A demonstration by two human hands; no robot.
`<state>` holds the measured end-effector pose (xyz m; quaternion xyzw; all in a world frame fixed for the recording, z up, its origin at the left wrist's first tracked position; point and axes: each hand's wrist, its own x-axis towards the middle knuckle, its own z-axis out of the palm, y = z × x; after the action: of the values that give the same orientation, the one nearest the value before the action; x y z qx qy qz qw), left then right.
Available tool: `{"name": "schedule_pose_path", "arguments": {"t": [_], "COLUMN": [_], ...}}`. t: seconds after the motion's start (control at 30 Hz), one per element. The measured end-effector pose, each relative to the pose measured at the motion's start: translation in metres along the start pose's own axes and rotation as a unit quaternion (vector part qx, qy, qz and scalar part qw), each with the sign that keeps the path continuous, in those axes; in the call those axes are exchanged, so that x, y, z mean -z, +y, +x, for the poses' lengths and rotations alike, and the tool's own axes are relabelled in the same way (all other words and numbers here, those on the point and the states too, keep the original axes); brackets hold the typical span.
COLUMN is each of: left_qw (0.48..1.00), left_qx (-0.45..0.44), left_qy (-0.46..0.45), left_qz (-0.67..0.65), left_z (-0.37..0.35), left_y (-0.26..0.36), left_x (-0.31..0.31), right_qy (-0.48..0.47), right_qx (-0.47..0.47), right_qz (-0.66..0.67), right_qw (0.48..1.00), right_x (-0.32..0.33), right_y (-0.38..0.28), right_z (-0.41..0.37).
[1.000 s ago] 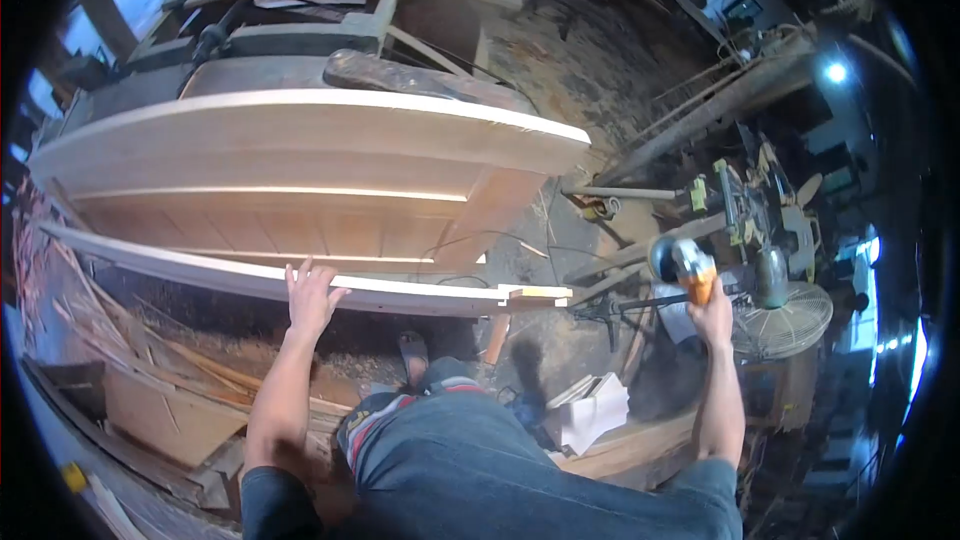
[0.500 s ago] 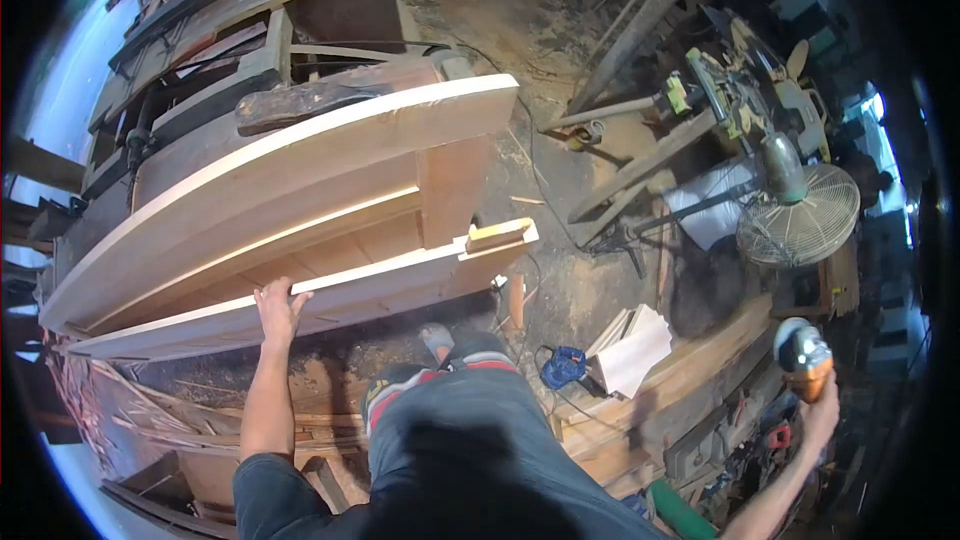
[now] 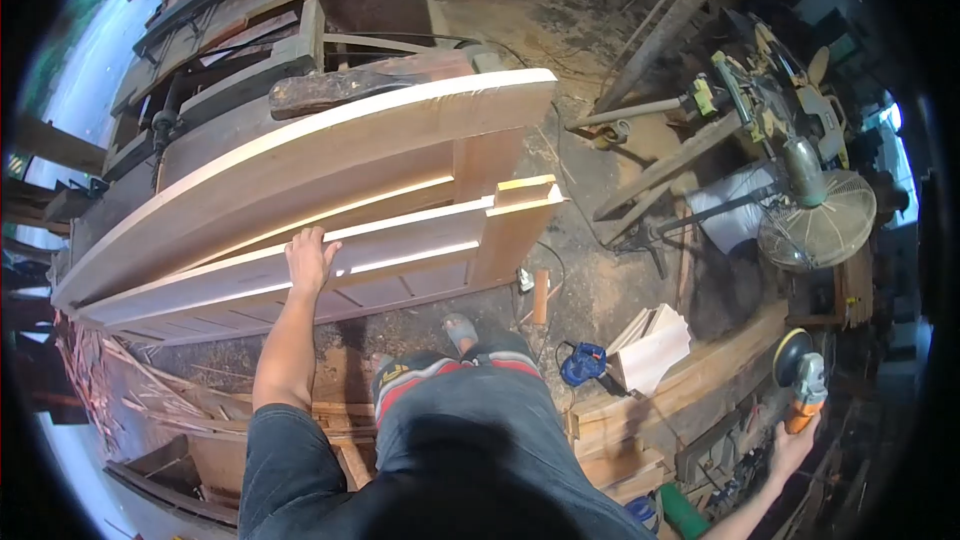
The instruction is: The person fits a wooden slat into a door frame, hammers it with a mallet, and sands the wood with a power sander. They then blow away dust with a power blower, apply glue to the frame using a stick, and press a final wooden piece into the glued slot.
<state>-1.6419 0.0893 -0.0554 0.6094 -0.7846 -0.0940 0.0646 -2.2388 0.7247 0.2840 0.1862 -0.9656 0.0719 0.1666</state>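
My left hand (image 3: 308, 258) is closed over the top edge of a wooden door panel (image 3: 390, 238). That panel stands on its long side, leaning toward a second, curved-topped panel (image 3: 350, 127) behind it. A short notched wood piece (image 3: 525, 190) sticks up at its right end. Out to the far right, my right hand (image 3: 790, 450) is wrapped round the orange body of an angle grinder (image 3: 808, 402). The grinder's round pad (image 3: 792, 358) faces up and left, apart from any wood.
A pedestal fan (image 3: 818, 220) stands at the right, near a mitre-saw-like machine (image 3: 815, 105). Pale boards (image 3: 650, 350) and a blue tool (image 3: 583, 364) lie by stacked timber (image 3: 700, 370). A cable (image 3: 555, 265) runs over the dusty floor. A workbench (image 3: 225, 100) is behind the panels.
The near panel has tipped away from me toward the curved one, showing more of its near face. My left hand moved with it. The grinder has turned, bringing its round pad into view.
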Motion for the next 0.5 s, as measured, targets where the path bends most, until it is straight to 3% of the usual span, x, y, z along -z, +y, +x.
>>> {"name": "schedule_pose_path", "arguments": {"t": [0.07, 0.13, 0.2, 0.23, 0.27, 0.3, 0.33, 0.37, 0.4, 0.43, 0.47, 0.5], "left_qw": [0.999, 0.993, 0.996, 0.995, 0.994, 0.993, 0.994, 0.994, 0.987, 0.961, 0.957, 0.931], "left_qx": [-0.026, -0.076, -0.066, -0.069, -0.072, -0.063, -0.049, -0.024, -0.035, 0.049, 0.004, 0.020], "left_qy": [0.032, 0.095, 0.024, 0.013, 0.022, 0.041, 0.089, 0.073, 0.109, -0.009, 0.037, -0.015], "left_qz": [-0.008, -0.005, -0.047, -0.066, -0.079, -0.086, -0.047, -0.081, -0.109, -0.273, -0.288, -0.363], "left_z": [-0.003, -0.014, -0.011, -0.012, -0.019, -0.024, -0.039, -0.057, -0.076, -0.093, -0.122, -0.154], "left_y": [-0.003, -0.017, -0.021, -0.030, -0.038, -0.045, -0.040, -0.033, -0.031, -0.039, -0.049, -0.052], "left_x": [-0.005, -0.022, -0.017, -0.023, -0.037, -0.043, -0.036, -0.016, -0.004, -0.004, -0.023, -0.007], "right_qy": [0.016, 0.005, 0.030, -0.065, -0.158, -0.160, -0.199, -0.244, -0.285, -0.325, -0.295, -0.360], "right_qx": [0.003, -0.010, 0.015, -0.106, -0.120, -0.093, -0.144, -0.200, -0.215, -0.230, -0.245, -0.220], "right_qz": [0.066, 0.289, 0.319, 0.414, 0.519, 0.561, 0.651, 0.720, 0.730, 0.736, 0.725, 0.734], "right_qw": [0.998, 0.957, 0.947, 0.902, 0.831, 0.807, 0.718, 0.618, 0.582, 0.547, 0.572, 0.532], "right_x": [-0.023, -0.061, -0.081, -0.060, -0.095, -0.130, -0.142, -0.141, -0.157, -0.157, -0.158, -0.160], "right_y": [0.000, 0.003, -0.034, -0.099, -0.069, -0.068, -0.105, -0.151, -0.169, -0.205, -0.239, -0.274], "right_z": [-0.021, -0.045, -0.070, -0.090, -0.090, -0.096, -0.102, -0.126, -0.132, -0.141, -0.161, -0.171]}}
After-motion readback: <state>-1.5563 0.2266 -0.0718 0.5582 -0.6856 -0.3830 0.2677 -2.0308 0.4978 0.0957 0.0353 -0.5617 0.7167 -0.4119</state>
